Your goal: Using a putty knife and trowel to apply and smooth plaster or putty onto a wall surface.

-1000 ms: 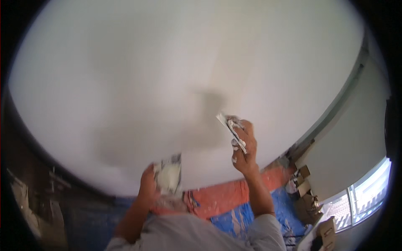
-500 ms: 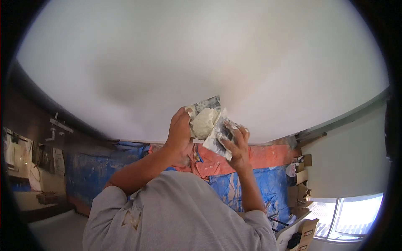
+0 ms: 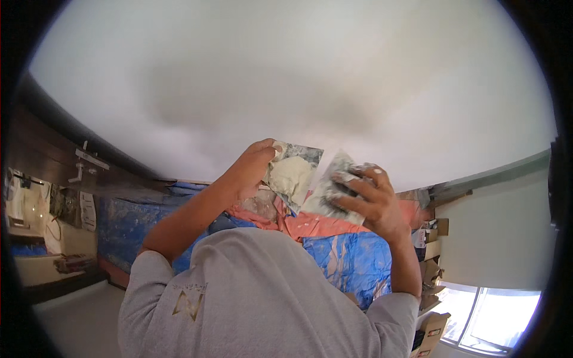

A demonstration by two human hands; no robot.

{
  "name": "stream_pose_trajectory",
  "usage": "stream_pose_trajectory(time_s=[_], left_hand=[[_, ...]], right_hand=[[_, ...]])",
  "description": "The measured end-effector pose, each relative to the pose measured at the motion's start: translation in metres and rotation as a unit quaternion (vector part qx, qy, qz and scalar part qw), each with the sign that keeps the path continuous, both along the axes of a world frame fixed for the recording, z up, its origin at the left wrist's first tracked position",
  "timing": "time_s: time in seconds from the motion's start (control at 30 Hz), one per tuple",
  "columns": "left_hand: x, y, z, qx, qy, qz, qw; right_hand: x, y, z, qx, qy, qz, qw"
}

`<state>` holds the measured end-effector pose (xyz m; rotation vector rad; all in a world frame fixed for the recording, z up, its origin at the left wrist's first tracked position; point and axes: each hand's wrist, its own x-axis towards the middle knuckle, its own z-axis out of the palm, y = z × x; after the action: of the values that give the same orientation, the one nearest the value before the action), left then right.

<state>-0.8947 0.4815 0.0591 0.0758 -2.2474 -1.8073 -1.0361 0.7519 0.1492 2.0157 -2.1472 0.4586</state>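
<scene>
Gripped in my left hand is a flat metal plate carrying a creamy white lump of filler. Just right of it, my right hand is closed on a flat trowel, smeared white and blurred by movement, its edge angled alongside the plate with a narrow gap between them. White paste coats the fingers of that hand. Above both tools spreads a plain white surface with soft shadows on it.
Blue plastic sheeting and red sheeting lie below. A dark wooden panel with metal fittings runs along the left. Cardboard boxes are stacked at the right, near a bright window.
My right hand came from the white surface to the plate by half a second ago, and has since drawn rightward, opening a gap. My left hand has risen in the picture as the view shifted.
</scene>
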Motion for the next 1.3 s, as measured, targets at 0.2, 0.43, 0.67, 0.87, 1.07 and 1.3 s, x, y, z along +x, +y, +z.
stream_pose_trajectory(time_s=[0.2, 0.43, 0.67, 0.87, 1.07, 1.3], left_hand=[[-0.020, 0.000, 0.009, 0.429, -0.183, 0.035, 0.884], [-0.014, -0.012, 0.010, 0.161, -0.160, 0.035, 0.973], [0.006, -0.030, -0.088, 0.253, -0.084, 0.160, 0.950], [0.027, -0.011, -0.076, -0.103, 0.049, 0.144, 0.983], [0.007, -0.008, -0.136, 0.356, 0.059, 0.132, 0.923], [0.018, -0.004, -0.117, 0.426, -0.043, 0.166, 0.888]], right_hand=[[0.003, -0.032, 0.001, 0.102, 0.025, 0.069, 0.992], [-0.025, -0.009, 0.041, 0.122, -0.052, 0.044, 0.990], [-0.081, 0.038, 0.207, -0.340, -0.012, -0.133, 0.931], [-0.157, 0.030, 0.436, -0.508, 0.441, -0.199, 0.713], [-0.218, 0.025, 0.566, -0.517, 0.462, -0.300, 0.655], [-0.221, 0.000, 0.566, -0.472, 0.463, -0.232, 0.713]])
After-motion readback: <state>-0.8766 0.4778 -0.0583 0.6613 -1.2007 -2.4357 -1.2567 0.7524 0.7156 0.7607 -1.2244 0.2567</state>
